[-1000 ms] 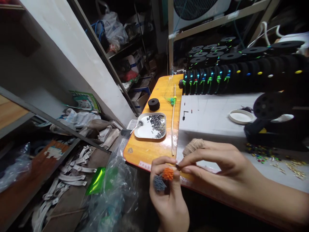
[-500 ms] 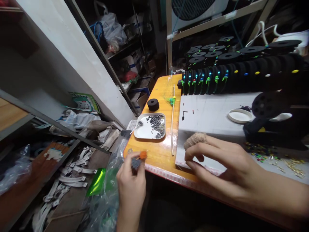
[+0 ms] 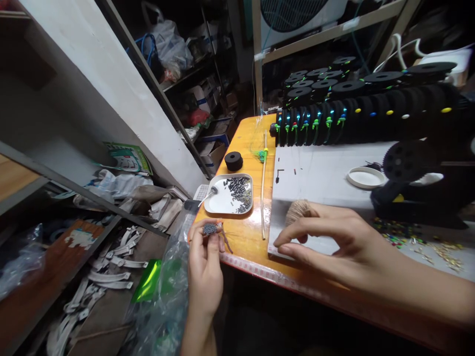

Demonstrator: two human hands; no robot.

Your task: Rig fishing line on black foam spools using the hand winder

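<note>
My left hand (image 3: 206, 272) is closed near the table's front left corner. Between its thumb and fingers sits a small dark grey bundle (image 3: 210, 229) with a rough, grainy face; a thin reddish-brown strand (image 3: 226, 241) hangs from it toward the table. My right hand (image 3: 326, 242) hovers over the front edge of the white board (image 3: 315, 168), thumb and a fingertip pinched together; anything between them is too small to make out. Tan wrapping (image 3: 299, 212) covers one of its fingers. Beyond the left hand lies a white tray (image 3: 215, 205) of small dark cylindrical pieces (image 3: 239, 188).
A pale stick (image 3: 263, 198) with a green tuft lies beside the board. A black foam-like disc (image 3: 233, 161) stands behind the tray. Across the board's back runs a row of black discs (image 3: 315, 126). Small coloured beads (image 3: 397, 235) and a white lid (image 3: 366, 177) are at right.
My left hand has turned and risen slightly; the orange piece at its fingertips no longer shows, and the reddish strand now does. My right hand has shifted slightly left, its pinch tighter.
</note>
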